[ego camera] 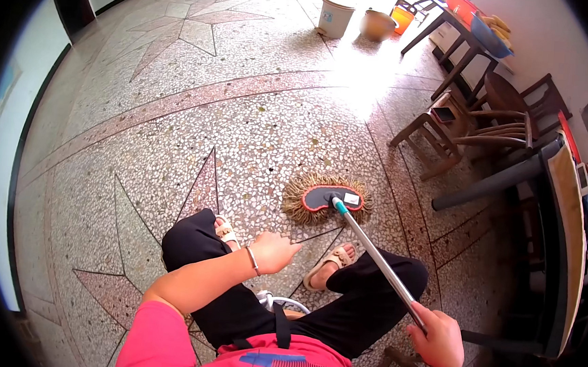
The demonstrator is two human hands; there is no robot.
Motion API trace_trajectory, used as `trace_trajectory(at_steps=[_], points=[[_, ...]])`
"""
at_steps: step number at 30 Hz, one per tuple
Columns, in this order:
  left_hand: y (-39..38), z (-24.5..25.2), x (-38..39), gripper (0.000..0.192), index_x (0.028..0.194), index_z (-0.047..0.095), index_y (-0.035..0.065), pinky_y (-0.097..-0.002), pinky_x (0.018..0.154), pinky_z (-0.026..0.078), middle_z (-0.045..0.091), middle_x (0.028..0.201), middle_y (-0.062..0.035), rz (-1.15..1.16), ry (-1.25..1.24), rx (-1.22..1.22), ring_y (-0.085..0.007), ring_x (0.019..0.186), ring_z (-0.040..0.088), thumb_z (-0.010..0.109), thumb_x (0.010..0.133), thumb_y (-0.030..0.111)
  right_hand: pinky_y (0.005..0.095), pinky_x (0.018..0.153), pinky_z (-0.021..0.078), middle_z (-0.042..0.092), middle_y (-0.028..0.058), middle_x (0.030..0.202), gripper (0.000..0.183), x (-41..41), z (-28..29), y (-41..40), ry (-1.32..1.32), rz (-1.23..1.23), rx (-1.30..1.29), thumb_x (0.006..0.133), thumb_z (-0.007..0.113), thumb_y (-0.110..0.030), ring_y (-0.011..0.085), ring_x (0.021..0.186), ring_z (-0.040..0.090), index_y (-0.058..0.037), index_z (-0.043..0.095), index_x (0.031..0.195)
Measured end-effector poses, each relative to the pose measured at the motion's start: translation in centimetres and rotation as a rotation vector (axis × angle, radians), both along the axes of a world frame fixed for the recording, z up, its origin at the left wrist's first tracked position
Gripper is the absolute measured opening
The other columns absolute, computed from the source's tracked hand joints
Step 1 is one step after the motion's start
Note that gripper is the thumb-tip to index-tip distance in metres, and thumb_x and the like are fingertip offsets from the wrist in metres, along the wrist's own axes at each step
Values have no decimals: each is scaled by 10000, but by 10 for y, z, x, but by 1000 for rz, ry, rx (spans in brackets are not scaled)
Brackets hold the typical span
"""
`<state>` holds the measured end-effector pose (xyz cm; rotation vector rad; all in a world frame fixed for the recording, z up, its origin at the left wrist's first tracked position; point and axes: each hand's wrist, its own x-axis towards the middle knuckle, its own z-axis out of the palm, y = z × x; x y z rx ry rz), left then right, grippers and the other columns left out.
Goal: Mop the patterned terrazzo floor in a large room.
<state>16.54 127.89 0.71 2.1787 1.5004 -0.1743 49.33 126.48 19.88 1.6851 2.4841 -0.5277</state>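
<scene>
My right hand (436,336) is closed around the metal handle of a mop (380,263). The handle slants up and left to a teal joint on the flat mop head, whose grey top has a red edge and a tan string fringe; it rests on the speckled terrazzo floor (277,131) in front of my feet. My left hand (274,252), with a bracelet at the wrist, hovers between my knees, palm down. A finger points to the right, and whether the hand holds anything cannot be told. Beige sandals (339,258) are on my feet.
To the right stand a wooden chair (443,127) with a phone-like device on it, a round-seated chair and a table with a dark leg (488,182). Farther off are a white bucket (335,20), a blurred round container (377,26), an orange container (401,18) and a table with basins.
</scene>
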Motion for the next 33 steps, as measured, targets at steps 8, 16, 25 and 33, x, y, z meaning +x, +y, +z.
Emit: trace_trajectory(at_steps=[8,16,25,33], points=[[-6,5,3,400,1146,516,111,-406,657,466,600,824,-88,-35,-35,50,-275,793,605,590,798,292,406,545,442,569,136,637,309,-42,-1,23,62,-16,189,692,685,-157,321,593,570,-87,638,990],[-12,6,4,449,1212,492,111,-397,673,459,594,852,-93,-75,-50,43,-262,799,601,572,808,289,421,603,461,593,158,677,323,-81,-33,77,48,48,214,727,659,-178,337,654,590,-37,606,1012],[-8,-2,-3,426,1197,475,105,-412,657,456,598,848,-107,-10,-85,1,-288,798,602,557,813,272,425,719,479,622,199,826,268,-173,-98,183,24,55,229,766,595,-152,361,810,602,-23,589,1000],[10,-12,-12,193,942,583,75,-417,649,495,643,831,-124,116,-95,23,-295,817,634,494,786,146,427,739,497,630,188,883,315,-214,-187,236,-125,41,198,780,512,-65,350,850,619,-21,527,1091]])
